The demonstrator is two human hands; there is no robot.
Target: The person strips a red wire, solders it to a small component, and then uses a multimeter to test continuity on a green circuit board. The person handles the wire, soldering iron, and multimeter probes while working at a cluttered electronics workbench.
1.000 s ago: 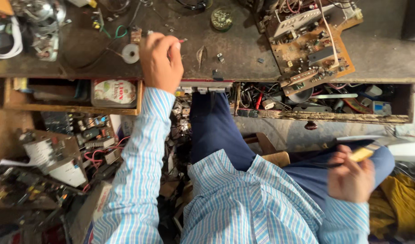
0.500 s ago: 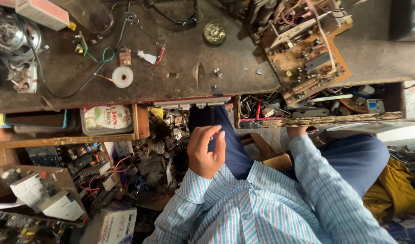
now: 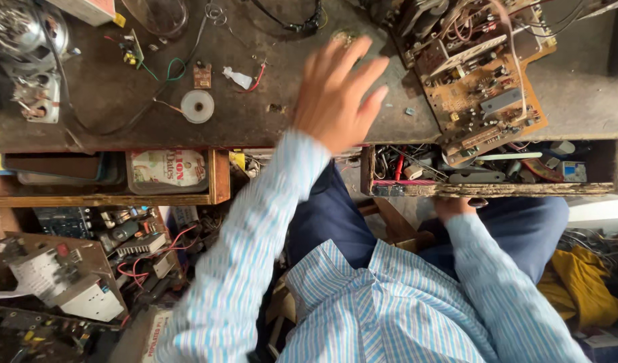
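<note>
My left hand hovers over the dark workbench with its fingers spread and nothing in it; it is blurred by motion. It is just left of a brown circuit board full of components and wires. My right hand sits low at the underside of an open wooden drawer holding tools and small parts. Only its knuckles show, so its grip is hidden. Both arms wear a blue striped shirt.
On the bench lie a white spool, a small circuit piece, a small white tube and metal parts at far left. A second drawer holds a flat tin. Electronic scrap covers the floor left; a yellow cloth lies right.
My left hand rose from my lap up over the bench and spread its fingers. My right hand stays under the right drawer. The camera view moved closer.
</note>
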